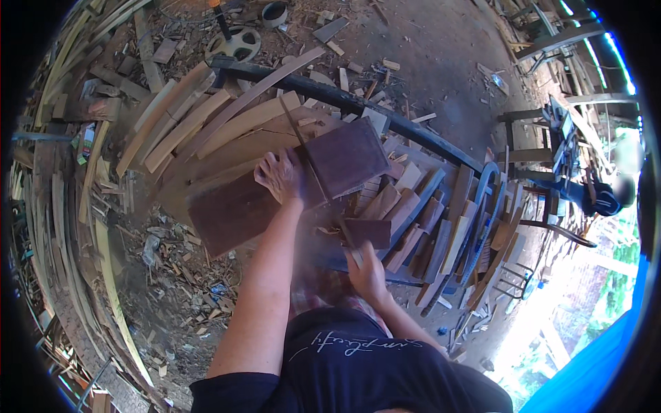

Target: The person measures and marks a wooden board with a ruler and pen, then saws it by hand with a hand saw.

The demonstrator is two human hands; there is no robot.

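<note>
Across the stacked timber lies a wide reddish-brown board [231, 213], slanting up to the right. My left hand [281, 177] rests on top of it, fingers spread and bent against the surface. A long, thin saw [315, 171] crosses the board just right of that hand, its far end reaching past the board's far edge. My right hand [366, 274] is closed round the saw's near end, below the board. Right beside those fingers is a small dark brown wood piece [370, 233]; whether they touch it I cannot tell.
Curved wooden pieces [186, 131] lie to the left, with more stacked pieces [441, 234] on the right. A dark beam [358, 103] runs behind the board. Scraps [186, 303] litter the floor, and long planks [76, 261] line the left side. A person [602, 196] is at the far right.
</note>
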